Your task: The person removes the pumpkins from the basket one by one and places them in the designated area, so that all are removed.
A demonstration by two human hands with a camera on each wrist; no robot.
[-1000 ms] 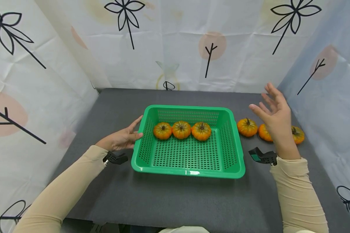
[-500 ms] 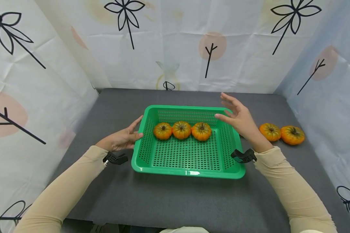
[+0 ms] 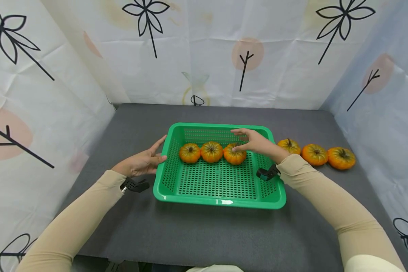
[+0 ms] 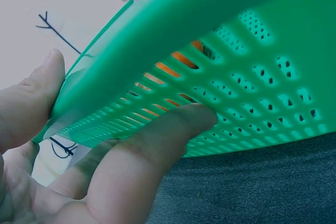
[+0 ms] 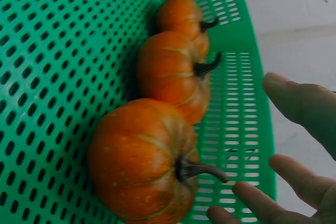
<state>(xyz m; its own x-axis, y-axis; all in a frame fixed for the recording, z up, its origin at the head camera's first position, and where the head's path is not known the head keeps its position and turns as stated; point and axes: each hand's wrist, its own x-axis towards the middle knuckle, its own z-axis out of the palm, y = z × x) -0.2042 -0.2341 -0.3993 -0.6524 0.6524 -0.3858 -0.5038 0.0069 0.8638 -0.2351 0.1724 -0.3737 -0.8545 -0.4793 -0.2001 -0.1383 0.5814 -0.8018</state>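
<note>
A green plastic basket (image 3: 217, 203) with slotted walls holds three small orange pumpkins in a row: left (image 3: 189, 153), middle (image 3: 211, 152) and right (image 3: 235, 155). My left hand (image 3: 144, 160) grips the basket's left side, thumb at the rim and fingers against the outer wall, as the left wrist view shows. My right hand (image 3: 256, 143) hovers over the right pumpkin, thumb and fingers spread apart with nothing between them. In the right wrist view, the fingertips (image 5: 239, 190) hang close to the stem of the nearest pumpkin (image 5: 144, 163).
Three more pumpkins lie in a row on the grey table (image 3: 204, 234) to the basket's right: one (image 3: 289, 145) partly behind my right forearm, another (image 3: 314, 154) and the last (image 3: 341, 158). White patterned cloth (image 3: 204, 49) hangs behind and along both sides.
My right hand has moved left from above the pumpkins on the table, over the basket's right rim, and down over the right pumpkin inside. My left hand and the basket stay in place.
</note>
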